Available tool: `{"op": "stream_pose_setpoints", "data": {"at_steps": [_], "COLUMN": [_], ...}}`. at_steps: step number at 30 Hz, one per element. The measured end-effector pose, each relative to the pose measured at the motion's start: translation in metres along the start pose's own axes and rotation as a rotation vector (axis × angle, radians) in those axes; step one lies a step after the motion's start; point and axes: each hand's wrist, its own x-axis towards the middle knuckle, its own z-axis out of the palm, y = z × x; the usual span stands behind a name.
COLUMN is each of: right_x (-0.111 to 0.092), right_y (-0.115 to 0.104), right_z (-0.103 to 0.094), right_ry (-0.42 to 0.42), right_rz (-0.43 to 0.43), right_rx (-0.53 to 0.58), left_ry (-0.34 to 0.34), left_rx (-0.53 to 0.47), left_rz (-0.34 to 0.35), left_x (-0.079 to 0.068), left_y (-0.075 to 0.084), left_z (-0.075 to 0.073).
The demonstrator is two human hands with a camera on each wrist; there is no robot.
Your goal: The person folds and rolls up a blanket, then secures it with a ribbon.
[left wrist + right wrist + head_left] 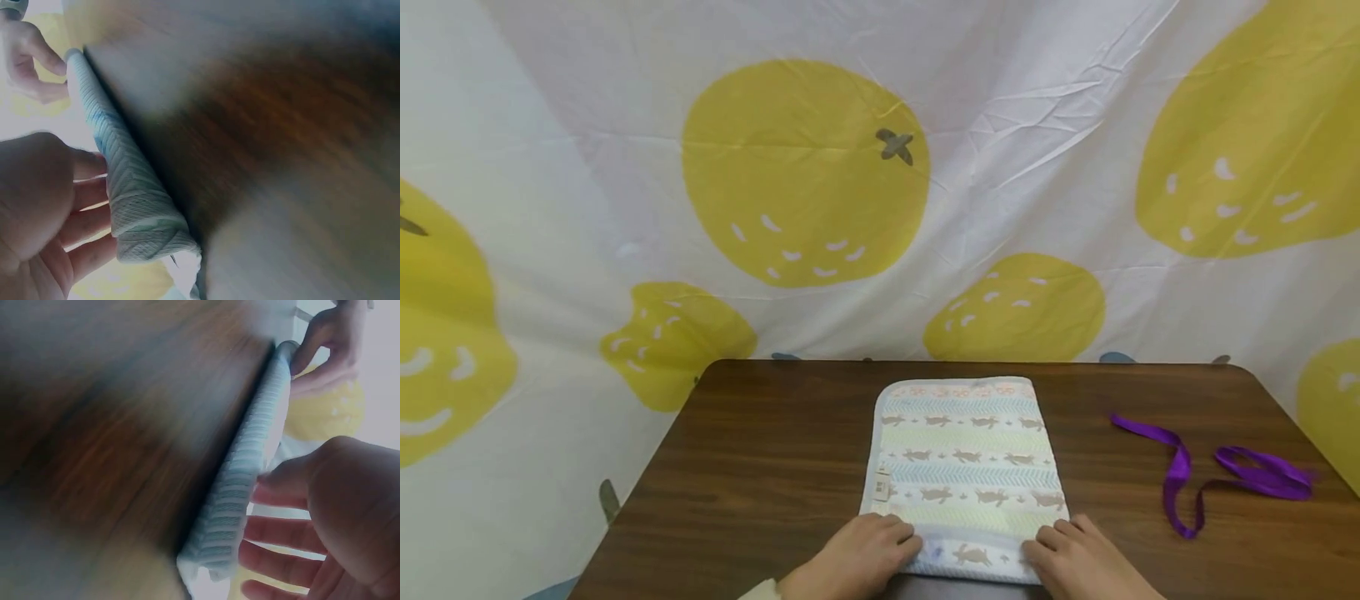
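Note:
A folded baby cloth (966, 467) with printed brown turtles and pastel stripes lies lengthwise on the table, its near edge turned over into a thick fold. My left hand (868, 550) holds the left end of that fold, and my right hand (1078, 554) holds its right end. From the left wrist view, the fold (134, 187) looks rolled, with the left thumb and fingers along its upper side. Similarly, the right thumb and fingers lie against the fold (228, 506) in the right wrist view. Fingertips are partly hidden behind the cloth.
On the right of the brown wooden table (760, 467), a purple ribbon (1177, 475) lies in loose curls. A small label (882, 485) shows at the cloth's left edge. Behind the table hangs a white curtain (1030, 167) printed with yellow fruit.

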Motion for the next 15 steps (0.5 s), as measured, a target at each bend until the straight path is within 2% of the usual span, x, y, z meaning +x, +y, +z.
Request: {"op": "stream_pose_setpoints", "data": {"at_steps": [4,7,15], "right_x": [-0.004,-0.006,-0.003], "right_y": [0.002,0.002,0.006], "right_z": [0.001,0.0,-0.006], "right_ry": [-0.019,-0.055,-0.167], "right_rz": [-0.024,-0.024,-0.016], "right_rx": [0.018,0.044,0.114], "left_ry": [0.005,-0.023,-0.112], "left_rx": [-0.072,-0.142,-0.448], "left_rz": [0.01,0.008,-0.056], "left_x": [-0.004,-0.008,-0.02], "left_y": [-0.001,-0.002,-0.012], "left_z": [0.001,-0.001,-0.001]}}
